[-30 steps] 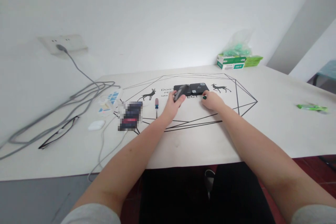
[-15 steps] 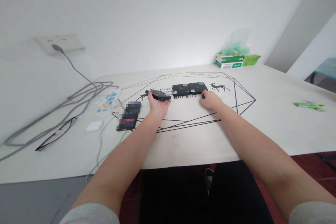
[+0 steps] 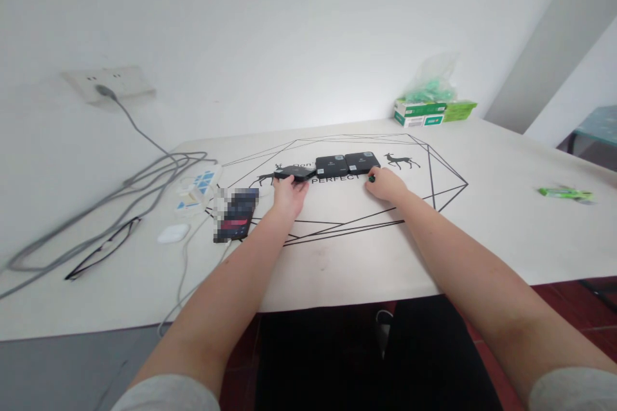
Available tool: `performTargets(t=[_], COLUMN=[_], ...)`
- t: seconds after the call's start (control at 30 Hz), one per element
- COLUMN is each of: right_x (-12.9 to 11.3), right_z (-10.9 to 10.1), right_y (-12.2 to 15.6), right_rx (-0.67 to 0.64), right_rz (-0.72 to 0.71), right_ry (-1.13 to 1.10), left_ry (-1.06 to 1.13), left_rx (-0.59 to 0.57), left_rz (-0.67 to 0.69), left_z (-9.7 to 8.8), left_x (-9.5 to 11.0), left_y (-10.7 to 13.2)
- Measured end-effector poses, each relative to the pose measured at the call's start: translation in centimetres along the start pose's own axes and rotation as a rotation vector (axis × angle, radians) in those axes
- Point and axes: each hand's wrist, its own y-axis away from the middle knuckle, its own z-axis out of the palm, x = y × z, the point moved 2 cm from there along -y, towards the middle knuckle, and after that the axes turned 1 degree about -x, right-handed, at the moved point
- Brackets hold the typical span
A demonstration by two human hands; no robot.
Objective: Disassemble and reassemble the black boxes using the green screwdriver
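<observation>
Three flat black boxes lie in a row on the white table (image 3: 482, 237), over the printed deer pattern. My left hand (image 3: 288, 194) grips the leftmost black box (image 3: 295, 172) at its near edge, low on the table surface. To its right sit the middle black box (image 3: 332, 166) and the right black box (image 3: 362, 162), side by side. My right hand (image 3: 385, 185) rests closed on the table just in front of the right box, with a small dark green thing (image 3: 371, 177) at its fingertips.
A phone (image 3: 236, 214) lies left of my left hand, with a white earbud case (image 3: 174, 232), glasses (image 3: 101, 249), a power strip (image 3: 197, 186) and grey cables (image 3: 96, 205) further left. Green tissue packs (image 3: 429, 110) stand at the back; a green wrapper (image 3: 565, 192) lies far right.
My left hand carried a black box from the middle boxes out to the left and lowered it onto the table beside them. The right hand stayed put.
</observation>
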Motion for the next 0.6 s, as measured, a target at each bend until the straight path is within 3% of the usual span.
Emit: performTargets(t=[0.27,0.6], right_x=[-0.03,-0.28], right_z=[0.09,-0.20], right_y=[-0.03,0.20], right_rx=[-0.002,0.001], right_rz=[-0.003,-0.002], right_ry=[-0.001,0.000], left_ry=[-0.049,-0.119], left_rx=[0.077,0.056], left_rz=[0.080,-0.017], left_z=[-0.20,-0.26], left_x=[-0.29,0.00], left_y=[0.05,0.09])
